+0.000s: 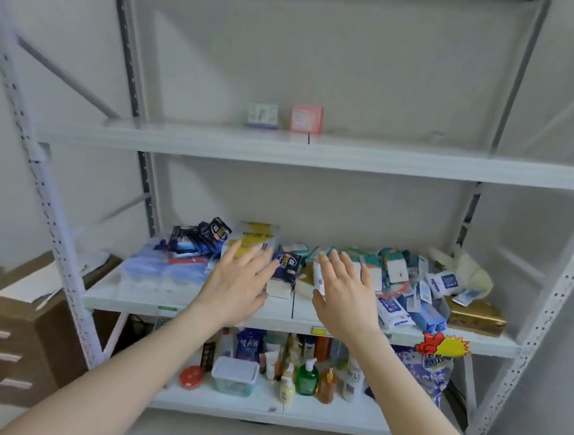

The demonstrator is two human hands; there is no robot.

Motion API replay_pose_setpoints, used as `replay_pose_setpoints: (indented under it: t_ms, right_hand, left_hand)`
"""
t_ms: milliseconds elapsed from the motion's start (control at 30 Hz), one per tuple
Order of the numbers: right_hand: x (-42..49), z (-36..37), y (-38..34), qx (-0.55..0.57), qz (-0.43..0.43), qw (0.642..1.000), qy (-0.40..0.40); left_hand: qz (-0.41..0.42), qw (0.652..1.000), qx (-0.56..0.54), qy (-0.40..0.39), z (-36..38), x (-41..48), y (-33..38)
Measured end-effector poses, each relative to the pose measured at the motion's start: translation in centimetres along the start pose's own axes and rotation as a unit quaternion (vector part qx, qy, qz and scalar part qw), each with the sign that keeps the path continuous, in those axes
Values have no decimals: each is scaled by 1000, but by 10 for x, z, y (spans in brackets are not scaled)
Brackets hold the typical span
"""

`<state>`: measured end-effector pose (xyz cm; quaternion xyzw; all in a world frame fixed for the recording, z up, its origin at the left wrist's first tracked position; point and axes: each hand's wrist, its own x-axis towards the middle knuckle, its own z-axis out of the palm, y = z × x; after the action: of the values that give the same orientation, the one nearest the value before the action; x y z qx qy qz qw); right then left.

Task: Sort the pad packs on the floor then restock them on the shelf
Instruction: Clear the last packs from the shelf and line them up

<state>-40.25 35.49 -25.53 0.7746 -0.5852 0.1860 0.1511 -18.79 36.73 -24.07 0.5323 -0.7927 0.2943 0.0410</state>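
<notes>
A white metal shelf unit stands in front of me. Its middle shelf point(135, 299) carries a jumble of packs: dark blue pad packs point(205, 235) at the back left, one dark blue pack point(287, 265) in the centre, a yellow and white pack point(258, 237), and several white, blue and green packs point(407, 285) on the right. My left hand point(239, 282) is stretched out flat with fingers spread in front of the yellow pack and holds nothing. My right hand point(345, 290) is also flat and spread, in front of the centre packs, and holds nothing.
The upper shelf point(182, 138) has only two small boxes, one pale point(262, 115) and one pink point(306, 118). On the bottom shelf stand bottles point(307, 377), a lidded tub point(234, 376) and a large purple bag point(417, 375). A brown cardboard box point(19, 330) sits on the left.
</notes>
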Motion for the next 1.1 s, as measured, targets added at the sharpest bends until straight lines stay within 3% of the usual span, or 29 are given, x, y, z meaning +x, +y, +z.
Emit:
replay_pose_setpoints:
  t_ms: [433,1100]
  right_hand:
    - [97,-78,-49,-13,-30,996,87]
    - [342,-77,-19,-1,-17,991,131]
  left_hand:
    - [-52,993,81,65,-67,26,-123]
    - [-98,987,63,111,-36,244,-259]
